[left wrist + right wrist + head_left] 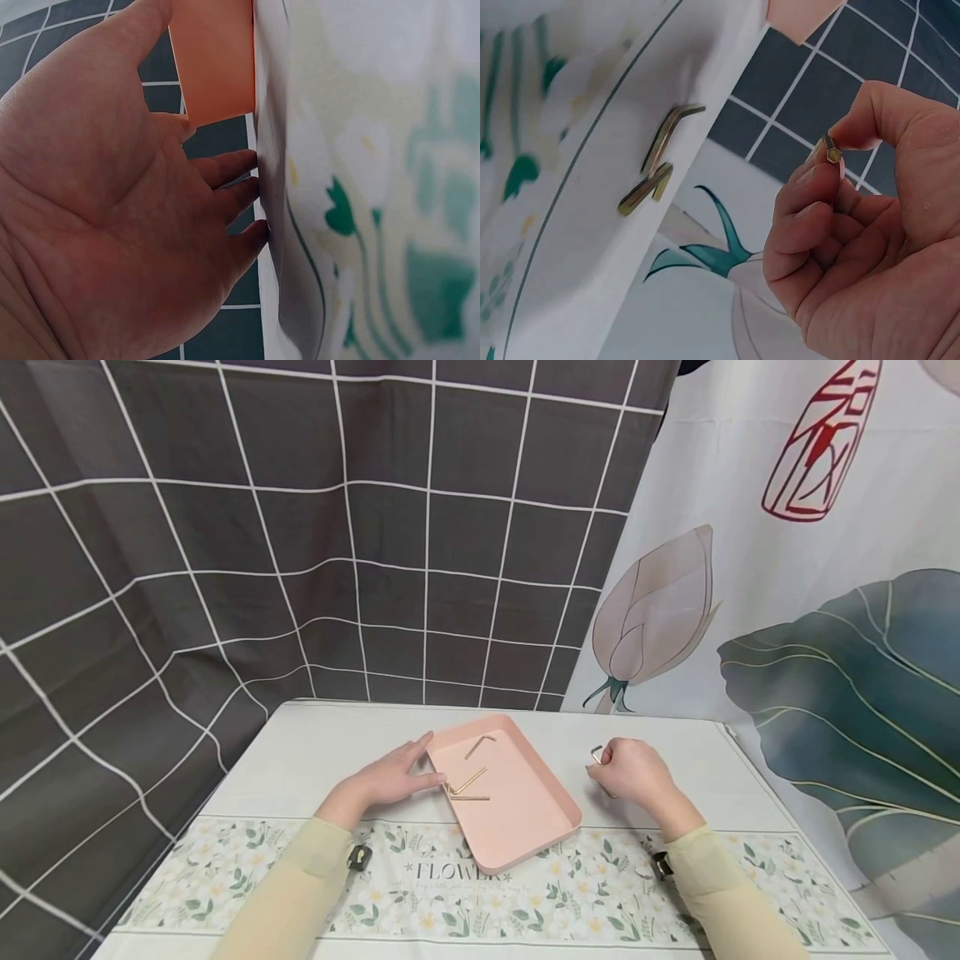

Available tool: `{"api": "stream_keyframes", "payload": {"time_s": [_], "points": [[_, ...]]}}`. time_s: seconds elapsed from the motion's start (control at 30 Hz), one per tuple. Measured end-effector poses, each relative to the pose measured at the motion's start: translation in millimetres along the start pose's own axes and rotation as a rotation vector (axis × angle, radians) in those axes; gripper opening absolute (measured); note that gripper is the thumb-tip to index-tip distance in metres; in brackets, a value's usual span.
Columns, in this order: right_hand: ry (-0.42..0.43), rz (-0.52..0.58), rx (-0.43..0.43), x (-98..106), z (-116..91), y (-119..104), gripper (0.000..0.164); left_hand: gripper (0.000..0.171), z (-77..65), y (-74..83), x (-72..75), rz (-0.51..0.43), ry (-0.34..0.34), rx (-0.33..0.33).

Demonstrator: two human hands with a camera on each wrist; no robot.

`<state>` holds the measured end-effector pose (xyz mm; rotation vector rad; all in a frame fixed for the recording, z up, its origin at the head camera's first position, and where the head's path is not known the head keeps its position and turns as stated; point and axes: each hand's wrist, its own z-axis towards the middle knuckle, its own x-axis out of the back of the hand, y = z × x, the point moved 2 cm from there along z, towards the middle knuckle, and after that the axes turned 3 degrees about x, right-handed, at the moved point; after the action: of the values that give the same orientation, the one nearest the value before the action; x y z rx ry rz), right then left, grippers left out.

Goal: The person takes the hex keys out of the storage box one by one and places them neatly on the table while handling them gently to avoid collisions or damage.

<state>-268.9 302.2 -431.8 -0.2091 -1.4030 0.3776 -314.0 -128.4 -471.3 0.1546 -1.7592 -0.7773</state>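
Observation:
A shallow pink tray (517,785) lies at an angle on the table. Gold L-shaped hex keys (472,798) rest inside it, toward its left and far sides. My left hand (390,774) is at the tray's left edge, thumb at the rim and fingers stretched out; in the left wrist view its fingertips reach the tabletop beside the orange-looking tray wall (214,64). To the right of the tray, my right hand (633,770) pinches a hex key (832,154) between thumb and fingers, above the table. Below it, more hex keys (667,139) lie on the tabletop, mostly hidden in the head view.
A white tablecloth (337,735) with a floral band (420,902) covers the table. Behind hangs a dark curtain (390,527) with a white grid, and at right a white curtain (675,468) printed with a flower bud and leaves.

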Motion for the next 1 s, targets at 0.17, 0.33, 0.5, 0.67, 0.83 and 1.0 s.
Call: {"api": "stream_keyframes", "payload": {"time_s": [0.17,0.33,0.5,0.67,0.83,1.0], "points": [[0.0,0.007,-0.012,2,-1,9,0.019,0.103,-0.1,0.3,-0.2,-0.005,-0.001,-0.001],[-0.003,0.009,-0.031,4,-2,17,0.017,0.104,0.6,-1.1,-1.0,0.005,0.001,0.0],[-0.006,0.001,-0.048,7,-3,25,0.023,0.104,1.8,-1.8,-1.2,0.008,0.001,0.001],[-0.007,-0.003,-0.063,11,-5,33,0.027,0.104,1.6,-1.7,-1.2,0.004,-0.001,0.0],[-0.009,-0.006,-0.091,14,-5,44,0.022,0.105,1.1,-0.8,-0.1,-0.002,0.003,0.0],[-0.033,-0.006,-0.131,13,-5,53,0.025,0.105,0.9,0.3,-0.3,-0.001,0.0,0.002]]}}
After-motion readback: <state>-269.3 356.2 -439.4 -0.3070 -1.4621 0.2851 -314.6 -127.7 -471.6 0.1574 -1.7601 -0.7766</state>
